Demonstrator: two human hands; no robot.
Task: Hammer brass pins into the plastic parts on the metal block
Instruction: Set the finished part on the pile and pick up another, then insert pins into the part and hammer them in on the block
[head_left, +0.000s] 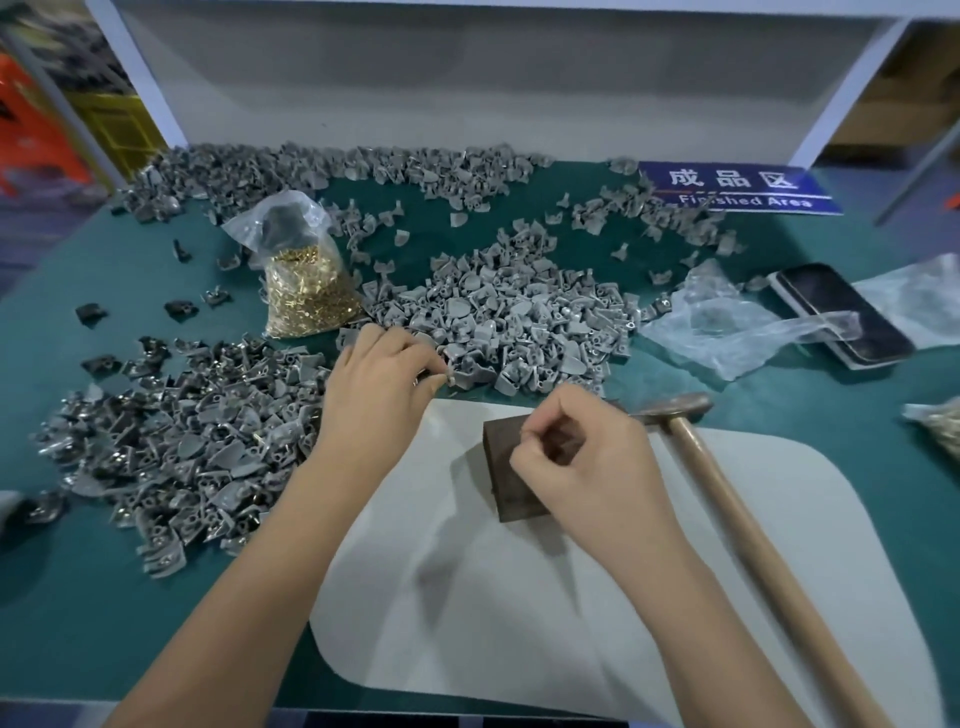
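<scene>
The dark rectangular metal block (511, 457) sits on the pale mat (571, 597) as an anvil. Over it the right hand (582, 457) curls its fingers together, pinching something too small to identify (probably a pin). Beyond the block, the left hand (382, 384) pinches a grey plastic part (460, 376) from the heap (519, 322). The wooden-handled hammer (727, 499) lies just right of the block, within reach.

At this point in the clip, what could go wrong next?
The hammer lies untouched beside the metal block while the right hand curls over the block; whatever it pinches is hidden, so a pin could sit crooked. The left hand pinches a small piece at the edge of the grey parts pile and might nudge loose parts onto the white mat.
</scene>
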